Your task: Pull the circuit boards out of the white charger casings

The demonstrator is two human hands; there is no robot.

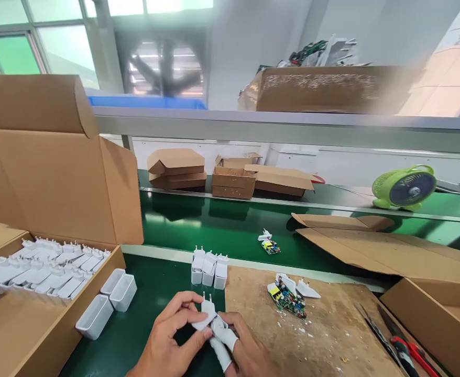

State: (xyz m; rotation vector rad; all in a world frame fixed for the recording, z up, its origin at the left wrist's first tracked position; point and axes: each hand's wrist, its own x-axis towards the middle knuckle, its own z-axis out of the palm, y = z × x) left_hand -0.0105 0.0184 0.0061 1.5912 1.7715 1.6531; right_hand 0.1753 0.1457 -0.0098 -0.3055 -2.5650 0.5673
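A white plug cap (205, 312), prongs up, sits at the near edge of the green mat, pinched between both hands. The left hand (167, 340) clamps it with thumb and fingertips; the right hand (241, 351), two fingers sheathed in white cots, closes on its lower side — that part is hidden, and both wrists are cut off by the frame. Just beyond stand three white chargers (209, 268). Right, circuit boards (287, 296) lie on a worn board; left, empty white shells (108, 303) beside an open carton (57, 178).
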